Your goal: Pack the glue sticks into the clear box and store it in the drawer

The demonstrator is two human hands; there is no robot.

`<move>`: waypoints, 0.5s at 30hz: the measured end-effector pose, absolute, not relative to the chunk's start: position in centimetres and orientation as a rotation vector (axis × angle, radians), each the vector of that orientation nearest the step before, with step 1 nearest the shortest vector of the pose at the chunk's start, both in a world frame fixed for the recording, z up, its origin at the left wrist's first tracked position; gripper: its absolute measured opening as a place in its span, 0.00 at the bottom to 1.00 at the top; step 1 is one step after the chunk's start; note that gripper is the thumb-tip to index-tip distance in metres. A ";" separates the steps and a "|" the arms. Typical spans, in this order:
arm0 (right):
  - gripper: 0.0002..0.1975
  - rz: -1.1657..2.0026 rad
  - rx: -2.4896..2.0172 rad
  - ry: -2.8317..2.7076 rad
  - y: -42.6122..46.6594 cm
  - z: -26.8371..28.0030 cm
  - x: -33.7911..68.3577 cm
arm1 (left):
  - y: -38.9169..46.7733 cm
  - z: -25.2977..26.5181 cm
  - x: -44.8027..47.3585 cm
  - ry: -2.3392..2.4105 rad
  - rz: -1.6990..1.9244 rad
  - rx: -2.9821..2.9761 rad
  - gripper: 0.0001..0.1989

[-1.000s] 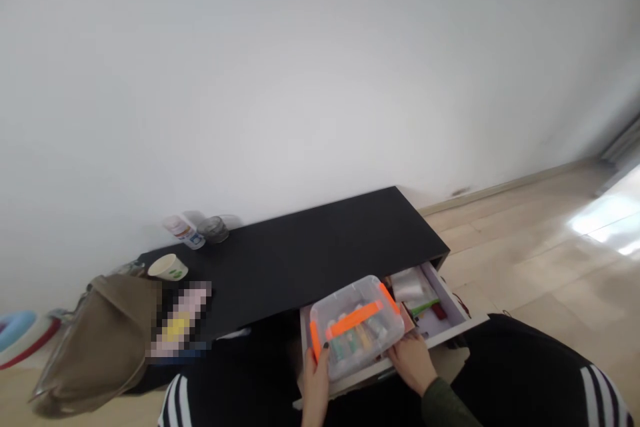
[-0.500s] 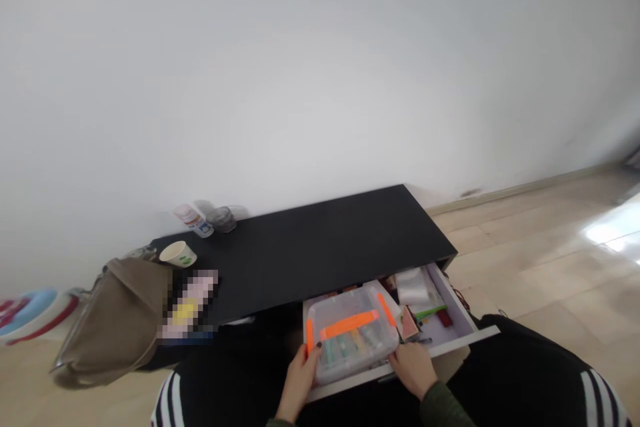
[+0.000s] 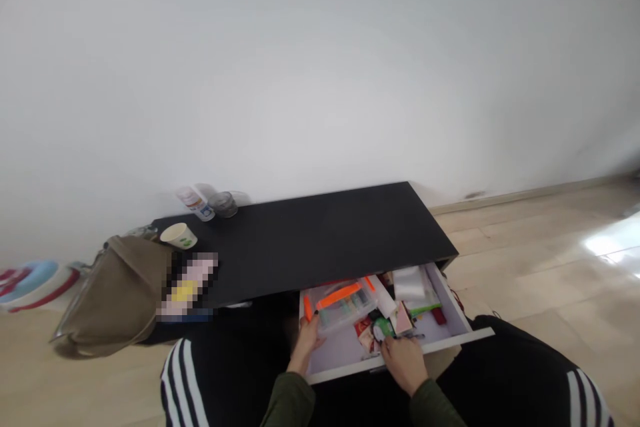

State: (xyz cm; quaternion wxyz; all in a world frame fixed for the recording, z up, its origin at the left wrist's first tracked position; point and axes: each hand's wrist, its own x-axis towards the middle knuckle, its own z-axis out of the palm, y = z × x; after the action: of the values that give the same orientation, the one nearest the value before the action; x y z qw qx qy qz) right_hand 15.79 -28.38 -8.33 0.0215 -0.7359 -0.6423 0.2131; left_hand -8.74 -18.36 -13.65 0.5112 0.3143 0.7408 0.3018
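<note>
A clear plastic box (image 3: 345, 314) with an orange handle and orange clips lies in the back left of the open drawer (image 3: 335, 350). My left hand (image 3: 307, 342) is closed on its front left corner, thumb on the lid. My right hand (image 3: 404, 362) reaches over the drawer's front edge with curled fingers. Its fingertips are at a round green-and-white item (image 3: 383, 329); whether they grip it is hidden. A red packet (image 3: 367, 335) lies just left of that item, and a pink triangular piece (image 3: 403, 318) lies behind the hand.
The drawer also holds a clear bag (image 3: 411, 286), a green strip (image 3: 425, 309) and a dark red item (image 3: 439, 315). On the black cabinet top (image 3: 325, 234) stand a paper cup (image 3: 179, 236), a spray can (image 3: 197, 204) and a glass jar (image 3: 223, 204). A brown bag (image 3: 117, 297) hangs over the left end.
The box has moved back into the drawer, uncovering the red packet and the green-and-white item. My right hand has left the box and sits at that item; my left still holds the box.
</note>
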 end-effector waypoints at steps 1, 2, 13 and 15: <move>0.17 0.671 -2.252 -2.004 -28.5 -8.2 15.8 | -18.2 -13.6 -8.9 1.811 0.694 0.791 0.19; 0.16 0.693 -2.208 -2.020 -28.5 -8.0 15.8 | -18.2 -13.4 -9.0 1.847 0.651 0.816 0.17; 0.22 0.953 -1.990 -2.021 -27.9 -7.1 16.9 | -20.5 -8.8 -10.1 1.949 0.525 1.427 0.15; 0.24 0.937 -1.966 -2.003 -27.7 -7.3 17.0 | -20.4 -8.1 -10.0 1.899 0.612 1.451 0.13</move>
State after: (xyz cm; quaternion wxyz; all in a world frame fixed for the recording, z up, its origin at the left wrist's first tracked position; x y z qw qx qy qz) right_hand 16.98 -27.67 -7.27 0.0911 -0.6617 -0.6741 0.3154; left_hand -10.04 -20.45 -8.13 0.3313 0.5549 0.7263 0.2340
